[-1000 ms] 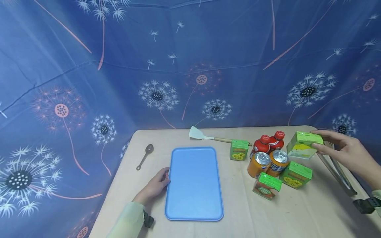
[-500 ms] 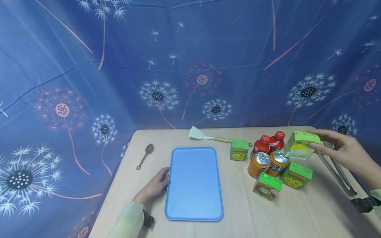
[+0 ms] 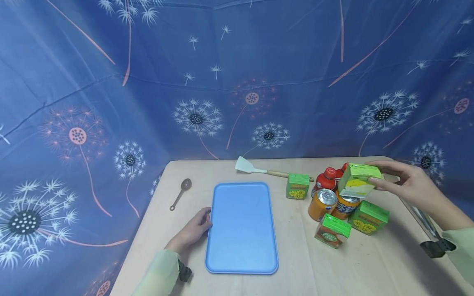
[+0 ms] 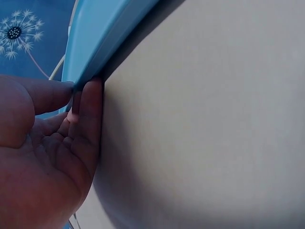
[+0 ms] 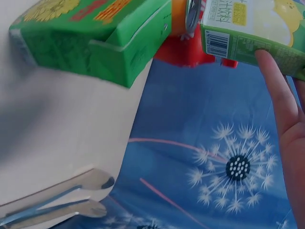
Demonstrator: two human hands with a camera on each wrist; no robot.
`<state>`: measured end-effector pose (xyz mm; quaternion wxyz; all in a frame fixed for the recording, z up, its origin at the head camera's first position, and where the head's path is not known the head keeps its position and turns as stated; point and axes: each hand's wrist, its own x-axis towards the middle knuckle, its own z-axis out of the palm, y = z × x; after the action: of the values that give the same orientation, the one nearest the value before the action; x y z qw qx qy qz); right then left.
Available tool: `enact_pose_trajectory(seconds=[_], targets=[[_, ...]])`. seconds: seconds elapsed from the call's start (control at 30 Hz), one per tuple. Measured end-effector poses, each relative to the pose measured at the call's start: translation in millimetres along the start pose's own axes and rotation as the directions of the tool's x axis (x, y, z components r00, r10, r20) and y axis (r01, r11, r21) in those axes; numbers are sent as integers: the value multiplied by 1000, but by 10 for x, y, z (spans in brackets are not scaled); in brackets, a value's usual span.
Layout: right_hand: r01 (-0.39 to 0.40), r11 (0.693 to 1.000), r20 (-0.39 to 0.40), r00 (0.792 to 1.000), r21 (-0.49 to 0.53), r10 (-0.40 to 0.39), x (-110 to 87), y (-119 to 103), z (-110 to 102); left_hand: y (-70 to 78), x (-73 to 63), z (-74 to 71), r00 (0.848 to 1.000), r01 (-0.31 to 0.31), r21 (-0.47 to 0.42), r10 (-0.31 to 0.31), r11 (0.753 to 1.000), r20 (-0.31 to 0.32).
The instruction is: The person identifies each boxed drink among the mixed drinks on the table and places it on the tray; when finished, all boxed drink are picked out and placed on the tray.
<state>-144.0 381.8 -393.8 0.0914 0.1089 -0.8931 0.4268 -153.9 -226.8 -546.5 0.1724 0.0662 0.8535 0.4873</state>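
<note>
Right wrist: right hand (image 5: 291, 136) holds carton (image 5: 255, 24) with barcode (image 5: 217, 44).

Holding R hand (image 3: 412, 179) out far right, pinching btwn thumb (image 3: 386, 185) & fingers (image 3: 389, 165); pinching w/ L hand (image 3: 192, 231), near left.

A grey spoon (image 3: 183, 190) and spatula (image 3: 273, 173) lie apart.

The tray (image 3: 240, 228) is blue, the palest carton (image 3: 355, 181) green, white and yellow.
</note>
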Motion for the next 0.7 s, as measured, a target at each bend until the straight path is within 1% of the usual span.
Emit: enact_pose_trajectory(seconds=[0.17, 0.23, 0.4, 0.47, 0.57, 0.7], targets=[[51, 999, 19, 999, -4, -51, 46, -113, 71, -10, -3, -4, 1000, -7, -9, 7, 1000, -4], [85, 996, 26, 996, 5, -85, 77, -144, 110, -20, 2, -3, 1000, -8, -7, 8, 1000, -3], [174, 982, 44, 983, 71, -177, 184, -191, 229, -20, 13, -3, 1000, 1, -2, -1, 1000, -5], [198, 977, 42, 979, 84, -202, 223, -208, 281, -7, 13, -8, 1000, 10, 0, -10, 1000, -4], [184, 979, 38, 982, 83, -187, 265, -245, 363, 8, 11, -14, 1000, 22, -4, -22, 1000, 0], [114, 993, 35, 993, 27, -115, 303, -311, 471, 1, 6, -16, 1000, 20, -10, -20, 1000, 0]])
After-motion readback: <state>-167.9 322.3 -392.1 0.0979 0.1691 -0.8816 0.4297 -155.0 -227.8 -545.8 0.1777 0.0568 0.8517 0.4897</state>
